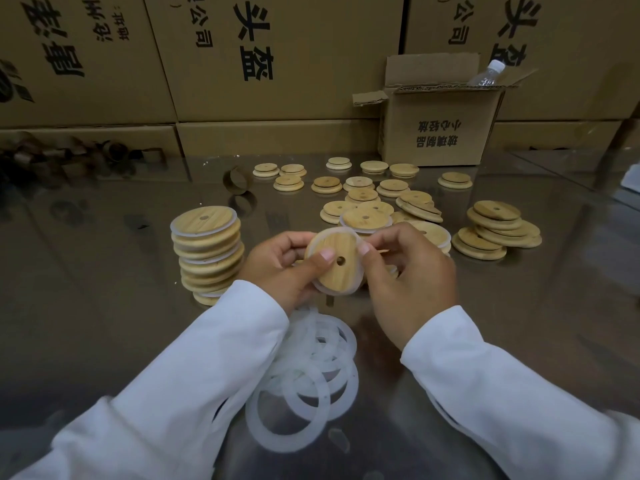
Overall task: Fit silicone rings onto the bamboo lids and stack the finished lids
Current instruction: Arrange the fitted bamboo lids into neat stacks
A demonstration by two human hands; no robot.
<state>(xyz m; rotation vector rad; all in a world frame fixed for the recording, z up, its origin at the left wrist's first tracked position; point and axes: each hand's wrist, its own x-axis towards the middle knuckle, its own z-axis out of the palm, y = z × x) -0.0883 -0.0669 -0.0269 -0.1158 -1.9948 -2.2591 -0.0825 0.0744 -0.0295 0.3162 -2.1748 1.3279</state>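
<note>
1. A shiny table stood before a wall of printed cardboard boxes. A small open box holding a bottle sat far right.
2. Both hands held one bamboo lid tilted above the table's middle, its holed face toward the camera.
3. The left hand gripped the lid's left edge, thumb pressed flat beside the hole and fingers curled behind.
4. The right hand pinched the right rim, thumb against the white ring hugging the lid's edge.
5. A stack of ringed lids stood just left of the hands.
6. Bare lids lay scattered farther off, and loose rings were piled near, between the sleeves.
</note>
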